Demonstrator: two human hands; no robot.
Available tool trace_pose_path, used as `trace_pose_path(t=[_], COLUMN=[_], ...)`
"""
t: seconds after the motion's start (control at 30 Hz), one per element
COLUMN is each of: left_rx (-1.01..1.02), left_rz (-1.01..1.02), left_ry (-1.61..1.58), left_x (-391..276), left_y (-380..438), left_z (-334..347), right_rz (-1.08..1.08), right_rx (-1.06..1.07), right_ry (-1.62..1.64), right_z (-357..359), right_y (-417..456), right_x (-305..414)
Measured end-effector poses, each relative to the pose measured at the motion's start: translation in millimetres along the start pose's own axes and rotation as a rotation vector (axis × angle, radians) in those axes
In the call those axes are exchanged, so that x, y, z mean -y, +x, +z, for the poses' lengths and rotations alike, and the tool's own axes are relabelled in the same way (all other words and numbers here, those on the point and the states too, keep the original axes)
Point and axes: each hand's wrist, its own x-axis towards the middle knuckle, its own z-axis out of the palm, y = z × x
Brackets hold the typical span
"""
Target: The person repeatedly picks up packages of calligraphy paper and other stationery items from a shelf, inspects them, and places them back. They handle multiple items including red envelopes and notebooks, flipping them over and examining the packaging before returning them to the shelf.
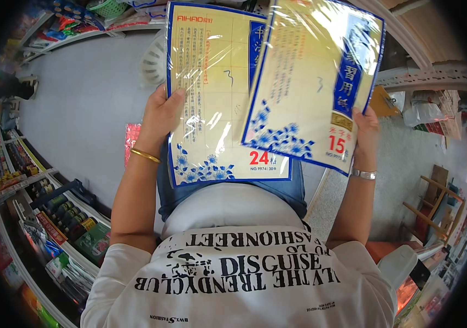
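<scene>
My left hand grips the left edge of a plastic-wrapped pack of calligraphy practice paper, yellow with a blue border and blue flowers at its foot. A similar second pack of practice paper tilts to the right, and my right hand has hold of its lower right edge. This second pack overlaps the right part of the first one and hides some of its print. Both packs bear writing and glare shines off their wrapping. They are held up in front of my lap.
Shelves with bottles and packaged goods run along the left. On the floor lies a red packet, with a white plastic basket behind the left pack. A wooden stool is at right, below hanging plastic bags.
</scene>
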Motion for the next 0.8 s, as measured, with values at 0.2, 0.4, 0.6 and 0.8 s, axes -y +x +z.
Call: trace_pose_path(t=[0.2, 0.4, 0.6, 0.8], left_rx=[0.003, -0.012, 0.029, 0.049], left_rz=[-0.041, -0.016, 0.022, -0.099], left_ry=[0.02, 0.163, 0.187, 0.095], left_x=[1, 2, -12, -13], left_y=[4, 5, 11, 23], left_z=[0, -8, 3, 3], right_rz=[0.04, -0.001, 0.009, 0.027], right_rx=[-0.07, -0.116, -0.168, -0.222], right_ry=[0.051, 0.038, 0.155, 0.24], right_z=[-31, -39, -33, -37], right_y=[-1, 11, 48, 139], right_x=[-11, -37, -41, -56])
